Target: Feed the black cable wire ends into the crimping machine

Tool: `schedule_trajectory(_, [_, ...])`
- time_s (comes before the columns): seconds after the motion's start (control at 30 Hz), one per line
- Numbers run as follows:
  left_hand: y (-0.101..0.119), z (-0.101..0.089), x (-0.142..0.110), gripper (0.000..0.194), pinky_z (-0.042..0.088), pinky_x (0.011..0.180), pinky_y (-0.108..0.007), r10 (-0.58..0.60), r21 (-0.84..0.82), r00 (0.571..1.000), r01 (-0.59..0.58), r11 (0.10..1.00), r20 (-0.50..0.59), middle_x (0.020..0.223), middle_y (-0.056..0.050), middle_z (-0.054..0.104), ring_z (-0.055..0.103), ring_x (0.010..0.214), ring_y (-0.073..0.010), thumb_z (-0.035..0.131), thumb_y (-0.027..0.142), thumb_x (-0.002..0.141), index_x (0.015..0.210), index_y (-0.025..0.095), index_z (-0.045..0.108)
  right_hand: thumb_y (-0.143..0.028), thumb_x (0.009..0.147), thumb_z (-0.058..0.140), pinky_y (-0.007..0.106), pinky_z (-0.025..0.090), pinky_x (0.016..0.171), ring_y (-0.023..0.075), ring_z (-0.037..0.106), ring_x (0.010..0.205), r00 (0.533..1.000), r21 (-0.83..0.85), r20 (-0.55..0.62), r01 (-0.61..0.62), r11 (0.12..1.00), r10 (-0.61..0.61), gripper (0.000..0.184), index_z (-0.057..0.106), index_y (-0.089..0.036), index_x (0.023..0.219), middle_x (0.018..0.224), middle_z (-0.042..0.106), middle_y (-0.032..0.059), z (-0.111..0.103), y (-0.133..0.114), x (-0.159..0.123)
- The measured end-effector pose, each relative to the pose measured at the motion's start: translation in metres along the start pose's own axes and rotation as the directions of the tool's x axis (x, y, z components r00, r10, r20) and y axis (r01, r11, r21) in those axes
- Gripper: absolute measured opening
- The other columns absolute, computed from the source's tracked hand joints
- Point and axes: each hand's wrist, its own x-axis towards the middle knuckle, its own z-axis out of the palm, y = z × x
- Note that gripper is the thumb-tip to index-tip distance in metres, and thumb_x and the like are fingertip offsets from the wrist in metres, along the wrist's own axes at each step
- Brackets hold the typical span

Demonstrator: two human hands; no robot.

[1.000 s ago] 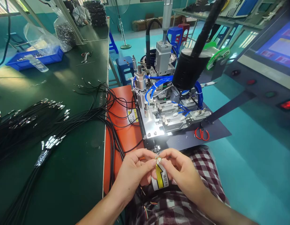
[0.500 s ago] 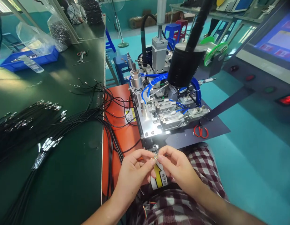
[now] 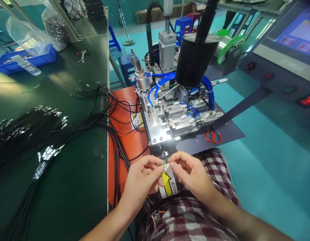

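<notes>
In front of my lap, my left hand [image 3: 142, 179] pinches some thin wires [image 3: 166, 164] between thumb and forefinger. My right hand [image 3: 193, 172] is closed on the other side, its thumb and forefinger pinching the same fine strands. A small gap separates the two sets of fingertips, and the wires span it; the fingers hide the rest. Just below lies a white label with a yellow arrow [image 3: 167, 184]. Beyond my fingertips stands a metal machine [image 3: 160, 129] with blue air tubes. Loose coloured wire ends [image 3: 154, 221] show near my lap, at lower left.
Black cables [image 3: 117, 147] run over the orange mat [image 3: 129, 147] from the dark green table [image 3: 82, 194], where bundles with metal connectors lie. Red-handled scissors [image 3: 214, 137] rest on the grey plate. A blue tray [image 3: 46, 58] is at far left, a control panel [image 3: 275, 77] at right.
My fingertips have drawn slightly apart, so the wires now stretch between them and more of the arrow label shows. The whole view has shifted a little.
</notes>
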Motion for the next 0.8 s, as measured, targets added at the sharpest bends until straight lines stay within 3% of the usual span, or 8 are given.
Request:
schedule_trajectory(0.17, [-0.002, -0.001, 0.001, 0.027, 0.030, 0.037, -0.014, -0.001, 0.010, 1.000, 0.001, 1.000, 0.018, 0.047, 0.004, 0.056, 0.044, 0.036, -0.0053, 0.073, 0.034, 0.073, 0.085, 0.014, 0.059, -0.036, 0.084, 0.059, 0.022, 0.031, 0.045, 0.0084, 0.038, 0.050, 0.999, 0.037, 0.032, -0.001, 0.999, 0.000, 0.019, 0.059, -0.017, 0.080, 0.060, 0.047, -0.0043, 0.000, -0.005, 0.005])
schedule_trajectory(0.5, [0.005, 0.000, -0.002, 0.025, 0.033, 0.040, -0.016, -0.029, 0.088, 0.997, 0.023, 0.996, 0.066, 0.051, 0.007, 0.050, 0.044, 0.040, -0.0043, 0.073, 0.032, 0.068, 0.079, 0.013, 0.061, -0.036, 0.080, 0.066, 0.021, 0.022, 0.044, 0.0059, 0.034, 0.047, 0.945, 0.134, 0.323, -0.095, 0.986, 0.047, 0.021, 0.063, -0.015, 0.079, 0.057, 0.046, -0.0061, -0.021, -0.005, 0.023])
schedule_trajectory(0.8, [0.004, -0.001, -0.001, 0.023, 0.032, 0.039, -0.015, -0.011, 0.100, 0.997, 0.004, 0.995, 0.073, 0.053, 0.007, 0.050, 0.045, 0.040, -0.0046, 0.071, 0.030, 0.070, 0.082, 0.014, 0.060, -0.037, 0.081, 0.066, 0.020, 0.023, 0.043, 0.0059, 0.034, 0.046, 0.933, 0.093, 0.354, -0.099, 0.991, 0.060, 0.023, 0.062, -0.015, 0.078, 0.054, 0.044, -0.0066, -0.022, -0.004, 0.022])
